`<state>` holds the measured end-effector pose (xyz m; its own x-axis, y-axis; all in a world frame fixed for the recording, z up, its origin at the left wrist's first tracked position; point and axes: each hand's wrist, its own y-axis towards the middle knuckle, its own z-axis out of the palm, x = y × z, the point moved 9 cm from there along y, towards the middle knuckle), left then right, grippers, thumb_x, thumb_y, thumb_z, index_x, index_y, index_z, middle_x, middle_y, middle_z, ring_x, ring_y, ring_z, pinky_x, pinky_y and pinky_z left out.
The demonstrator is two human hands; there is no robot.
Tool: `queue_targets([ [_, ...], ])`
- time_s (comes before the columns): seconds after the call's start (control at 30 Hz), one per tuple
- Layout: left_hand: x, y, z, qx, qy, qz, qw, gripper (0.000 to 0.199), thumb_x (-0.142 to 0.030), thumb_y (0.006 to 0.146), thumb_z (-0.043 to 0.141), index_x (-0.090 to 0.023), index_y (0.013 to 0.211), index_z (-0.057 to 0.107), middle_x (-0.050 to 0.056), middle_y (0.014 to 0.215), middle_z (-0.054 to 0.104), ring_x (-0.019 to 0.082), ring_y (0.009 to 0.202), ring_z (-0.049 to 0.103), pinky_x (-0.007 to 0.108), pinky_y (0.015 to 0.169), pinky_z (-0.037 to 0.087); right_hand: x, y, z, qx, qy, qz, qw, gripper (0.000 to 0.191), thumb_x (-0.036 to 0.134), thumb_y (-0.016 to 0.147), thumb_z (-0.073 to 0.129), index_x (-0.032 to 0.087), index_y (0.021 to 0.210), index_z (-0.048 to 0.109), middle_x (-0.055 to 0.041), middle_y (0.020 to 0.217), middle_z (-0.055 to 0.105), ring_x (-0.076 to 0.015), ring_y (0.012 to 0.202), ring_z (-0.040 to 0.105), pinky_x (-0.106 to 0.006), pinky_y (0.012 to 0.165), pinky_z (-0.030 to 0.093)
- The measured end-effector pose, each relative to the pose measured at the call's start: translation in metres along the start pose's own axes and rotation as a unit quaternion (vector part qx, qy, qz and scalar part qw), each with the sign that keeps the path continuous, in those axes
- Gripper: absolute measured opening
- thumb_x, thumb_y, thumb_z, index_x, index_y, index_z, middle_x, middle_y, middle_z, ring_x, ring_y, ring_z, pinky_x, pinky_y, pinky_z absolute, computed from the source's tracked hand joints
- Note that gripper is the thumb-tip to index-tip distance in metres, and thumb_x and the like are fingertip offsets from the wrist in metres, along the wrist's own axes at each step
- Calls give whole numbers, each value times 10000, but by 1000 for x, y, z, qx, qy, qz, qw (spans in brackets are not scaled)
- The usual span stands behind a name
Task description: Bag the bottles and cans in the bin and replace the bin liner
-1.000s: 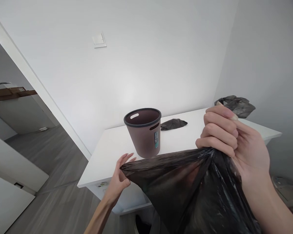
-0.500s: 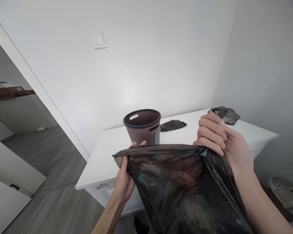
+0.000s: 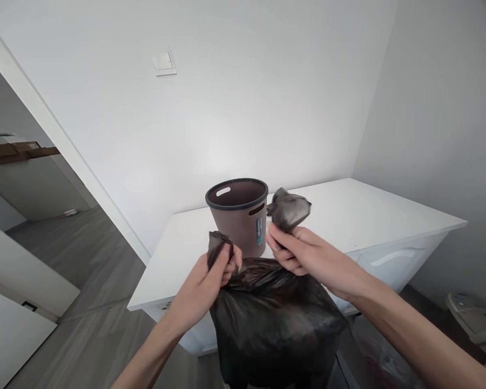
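Observation:
A filled black garbage bag [image 3: 279, 324] hangs in front of the white cabinet, its top gathered at both sides. My left hand [image 3: 218, 267] is closed round one upper corner, and a short end of plastic sticks up above the fingers. The opposite corner is in my right hand [image 3: 289, 248], closed, with a crumpled tuft of bag standing above the thumb. Between the two hands the bag's mouth is drawn nearly together. Just behind them a brown trash can [image 3: 238, 227] with a dark rim and handle slots stands upright on the cabinet top.
The white cabinet top [image 3: 389, 210] runs along the wall, under a light switch [image 3: 164, 63]. A doorway with grey floor [image 3: 101, 313] lies at the left. At the lower right stands a pale plastic object [image 3: 472, 319], partly cut off.
My right hand has come inward and left with its bag corner, and my left hand has closed round its own. The mouth, stretched wide before, is now bunched, and the bag hangs lower.

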<state>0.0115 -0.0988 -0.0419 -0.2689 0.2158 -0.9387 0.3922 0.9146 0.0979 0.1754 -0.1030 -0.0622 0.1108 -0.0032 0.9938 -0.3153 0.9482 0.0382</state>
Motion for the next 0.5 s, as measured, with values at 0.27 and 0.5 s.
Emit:
queue_targets([
  [0.27,3,-4,22,-7,47,-3,999,534,-695,1005,396,-227,749,396,-30,705,362,136,644,317,288,596,308,-12,28,32,2,-273,-53,960,221,261,963,473,230,745,450,-1,738,563,-160,680,456,-293,626,344],
  [0.5,7,-15,27,-6,124,1,992,489,-601,1052,337,-231,736,384,-32,685,368,148,639,313,301,612,303,-33,29,47,47,-120,38,991,105,229,823,513,228,724,478,10,659,544,-143,617,440,-276,605,358],
])
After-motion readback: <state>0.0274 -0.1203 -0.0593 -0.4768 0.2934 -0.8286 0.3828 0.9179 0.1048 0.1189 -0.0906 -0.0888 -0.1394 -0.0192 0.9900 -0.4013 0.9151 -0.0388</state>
